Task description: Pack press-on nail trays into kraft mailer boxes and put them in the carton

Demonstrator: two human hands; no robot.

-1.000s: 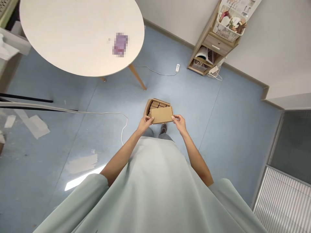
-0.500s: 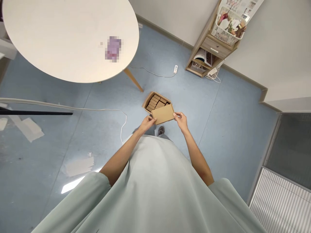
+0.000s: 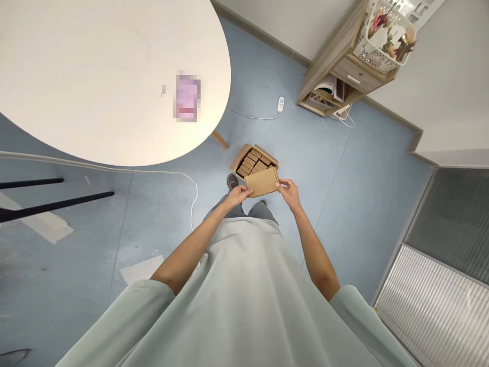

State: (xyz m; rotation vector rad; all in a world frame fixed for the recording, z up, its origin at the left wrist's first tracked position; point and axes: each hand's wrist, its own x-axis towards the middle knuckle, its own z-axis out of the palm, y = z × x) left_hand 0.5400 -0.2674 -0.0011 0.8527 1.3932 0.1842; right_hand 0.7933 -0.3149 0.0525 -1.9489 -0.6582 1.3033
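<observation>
A flat brown cardboard box point(image 3: 262, 183) is held level in front of my body, above the floor. My left hand point(image 3: 239, 194) pinches its left end, thumb on top. At the opposite end my right hand point(image 3: 289, 192) grips the edge, also with the thumb over the top face. Just beyond it, an open carton point(image 3: 238, 157) sits on the floor by my feet, holding several small brown boxes point(image 3: 250, 161) packed side by side. The flat box hides part of the carton's near side.
A round white table point(image 3: 114, 102) fills the upper left, with a blurred purple item point(image 3: 187, 98) on it. A white cable point(image 3: 160, 172) crosses the blue floor. At upper right stands a wooden cabinet point(image 3: 357, 71) bearing a white basket point(image 3: 376, 54). Black legs point(image 3: 76, 203) lie at left.
The view has shifted, and the table looks larger and lower. My left shoe now shows beside the carton. Both hands keep hold of the flat box.
</observation>
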